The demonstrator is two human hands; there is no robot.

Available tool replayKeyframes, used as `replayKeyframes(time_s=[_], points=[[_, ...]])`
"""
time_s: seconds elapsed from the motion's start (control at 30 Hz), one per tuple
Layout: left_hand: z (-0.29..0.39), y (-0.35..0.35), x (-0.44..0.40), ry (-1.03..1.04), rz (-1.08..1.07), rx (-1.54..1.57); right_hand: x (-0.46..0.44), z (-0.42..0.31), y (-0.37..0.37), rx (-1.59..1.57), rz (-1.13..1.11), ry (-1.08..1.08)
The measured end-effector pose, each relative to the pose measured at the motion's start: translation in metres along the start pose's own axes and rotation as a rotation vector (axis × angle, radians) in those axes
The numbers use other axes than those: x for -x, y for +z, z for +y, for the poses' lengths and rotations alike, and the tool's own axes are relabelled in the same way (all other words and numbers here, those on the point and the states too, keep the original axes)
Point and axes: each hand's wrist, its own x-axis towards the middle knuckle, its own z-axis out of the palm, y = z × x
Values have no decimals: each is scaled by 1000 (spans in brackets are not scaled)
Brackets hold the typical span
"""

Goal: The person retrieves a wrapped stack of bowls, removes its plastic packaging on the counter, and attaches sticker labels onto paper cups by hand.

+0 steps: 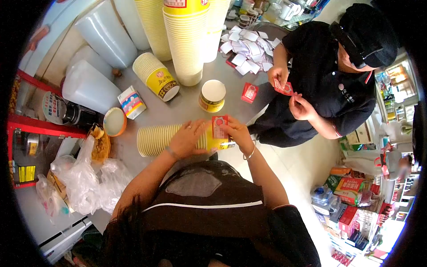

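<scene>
A long stack of yellow paper cups (pixel 153 141) lies on its side at the table's near edge. My left hand (pixel 186 139) lies over the stack near its right end, fingers curved round it. My right hand (pixel 239 137) pinches a red printed label (pixel 219 127) against the side of the end cup (pixel 216 143). Whether the label is stuck to the cup, I cannot tell. Just beyond my hands stands a short upright paper cup (pixel 212 95). A small pile of red labels (pixel 250 92) lies by the table's right edge.
Tall cup stacks (pixel 184 49) stand at the back, with another stack (pixel 155 76) lying beside them. Many white-backed cards (pixel 253 49) are heaped nearby. At right, a co-worker (pixel 329 84) holds red labels. Plastic bags (pixel 82 182) and an orange-rimmed bowl (pixel 114 121) are at left.
</scene>
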Motion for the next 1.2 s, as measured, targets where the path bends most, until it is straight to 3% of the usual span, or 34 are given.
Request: replayKeyframes(time_s=[0.3,0.5,0.6,0.7,0.8,0.9,1.0,1.03,1.17,1.2], points=[[-2,4,4,84,-43,-81,-5,6,2,-73,26,107],[1,3,8,156,4,-114,-8,17,2,87,8,-32],[4,-1,6,158,-20,-115,-6,35,-2,736,199,-574],[1,-1,5,178,-7,-116,-5,36,-6,1069,488,-434],[1,1,7,171,-22,-129,8,15,-1,960,543,-647],[8,0,10,160,-33,-106,21,1,17,873,-58,-671],[6,8,16,187,7,-85,-22,36,-18,1306,-479,-41],[7,12,22,179,38,-62,-34,56,-41,1212,-546,-24],[14,7,24,0,32,-81,3,71,-45,182,-61,7],[16,6,24,-4,33,-56,17,71,-38,160,-57,19]])
